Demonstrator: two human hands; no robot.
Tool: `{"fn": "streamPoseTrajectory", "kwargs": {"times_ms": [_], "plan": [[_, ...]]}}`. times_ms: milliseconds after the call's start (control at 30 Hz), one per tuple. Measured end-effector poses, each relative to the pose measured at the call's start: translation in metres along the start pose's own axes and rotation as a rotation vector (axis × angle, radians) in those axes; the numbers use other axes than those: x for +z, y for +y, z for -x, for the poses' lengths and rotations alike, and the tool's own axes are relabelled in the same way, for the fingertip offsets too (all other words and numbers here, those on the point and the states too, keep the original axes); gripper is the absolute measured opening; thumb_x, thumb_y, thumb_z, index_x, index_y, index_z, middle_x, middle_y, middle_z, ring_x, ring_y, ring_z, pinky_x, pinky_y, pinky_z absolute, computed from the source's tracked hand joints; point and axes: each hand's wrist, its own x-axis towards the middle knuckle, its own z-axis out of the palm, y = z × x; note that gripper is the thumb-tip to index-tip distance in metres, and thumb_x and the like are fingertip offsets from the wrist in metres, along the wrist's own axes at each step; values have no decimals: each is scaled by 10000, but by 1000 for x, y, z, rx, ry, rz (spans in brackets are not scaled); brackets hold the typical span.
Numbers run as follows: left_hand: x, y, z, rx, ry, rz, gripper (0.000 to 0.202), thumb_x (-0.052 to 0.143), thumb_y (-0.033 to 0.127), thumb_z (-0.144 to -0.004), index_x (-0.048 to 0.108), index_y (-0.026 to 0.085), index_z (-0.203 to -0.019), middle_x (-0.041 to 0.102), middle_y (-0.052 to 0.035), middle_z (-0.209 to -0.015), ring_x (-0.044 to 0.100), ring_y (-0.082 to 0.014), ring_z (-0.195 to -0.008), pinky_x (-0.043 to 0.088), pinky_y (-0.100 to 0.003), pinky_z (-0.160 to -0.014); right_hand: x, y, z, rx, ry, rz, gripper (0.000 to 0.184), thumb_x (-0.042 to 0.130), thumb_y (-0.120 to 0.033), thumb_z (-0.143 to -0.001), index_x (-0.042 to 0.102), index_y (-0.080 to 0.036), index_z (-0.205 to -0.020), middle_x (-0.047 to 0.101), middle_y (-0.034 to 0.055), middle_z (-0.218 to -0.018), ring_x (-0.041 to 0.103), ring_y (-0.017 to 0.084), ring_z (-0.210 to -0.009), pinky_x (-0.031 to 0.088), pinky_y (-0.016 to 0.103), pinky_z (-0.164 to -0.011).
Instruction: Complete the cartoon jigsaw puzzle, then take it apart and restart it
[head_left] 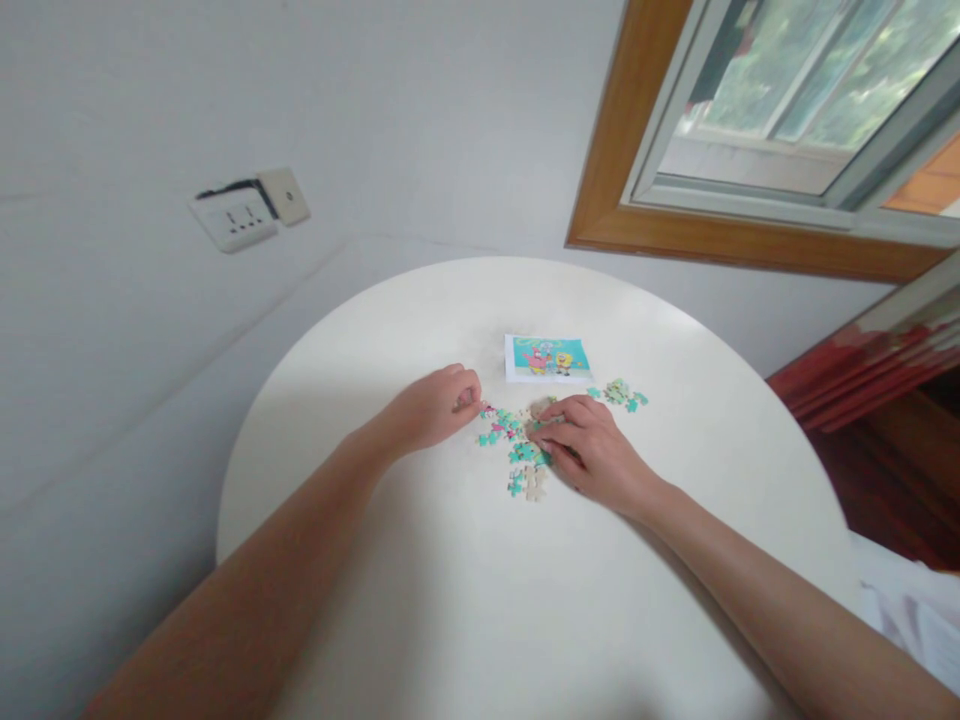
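Loose jigsaw puzzle pieces [523, 452], teal, pink and pale, lie in a pile on the white round table [450, 580]. My left hand [439, 405] is at the pile's left edge, its fingers curled into a pinch. At those fingertips shows a small pink and white puzzle piece [489, 410]. Over the right side of the pile rests my right hand [592, 450], palm down with fingers apart, touching pieces and hiding some of them. Just beyond the pile is a picture card [550, 360] with two cartoon figures on teal.
A smaller heap of greenish puzzle pieces [619, 392] lies to the right of the card. The table meets a white wall with a socket [240, 220]. A wood-framed window [750, 245] is at upper right, and papers [919, 615] lie at lower right.
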Motion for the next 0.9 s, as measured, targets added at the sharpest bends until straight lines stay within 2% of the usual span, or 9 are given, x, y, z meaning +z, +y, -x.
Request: {"fn": "streamPoseTrajectory", "kwargs": {"times_ms": [67,233,433,500,667,900], "plan": [[1,-1,0,15,13,15,73,528,252,-825,549,182,-822,524,-6,-786,516,-145,-689,392,-247,-635,-1,1,0,6,1,8,231,545,-173,-857,707,-245,-1006,632,76,-1064,516,230,-1022,383,414,-892],[5,8,0,109,-4,89,131,522,268,-863,570,195,-961,522,-15,-863,536,-149,-761,422,-255,-704,-4,2,2,-33,-23,-15,233,553,-171,-848,715,-249,-995,619,77,-1038,516,220,-972,397,403,-869],[14,28,1,247,-37,59,241,488,146,-864,624,232,-1043,488,-34,-935,513,-175,-907,417,-277,-823,-9,-1,6,-154,-81,-163,238,537,-173,-858,700,-225,-1023,618,74,-1038,532,193,-978,425,374,-893],[15,30,1,256,-48,55,248,472,122,-861,638,225,-1014,483,-35,-927,507,-175,-907,414,-276,-826,-11,2,7,-143,-73,-190,259,526,-154,-855,686,-219,-1048,627,72,-1036,540,191,-982,438,371,-888],[13,34,2,238,-55,68,242,463,144,-870,636,213,-1024,489,-48,-937,505,-183,-908,418,-277,-809,-15,16,9,-12,59,-129,321,493,-81,-826,671,-194,-1068,640,88,-988,560,207,-948,460,394,-847],[14,35,3,234,-100,56,246,458,136,-861,624,204,-1030,515,-53,-942,518,-190,-920,416,-280,-813,-13,20,10,-39,-9,-104,317,537,-99,-816,696,-232,-1056,632,81,-981,562,209,-920,450,397,-844]]}}
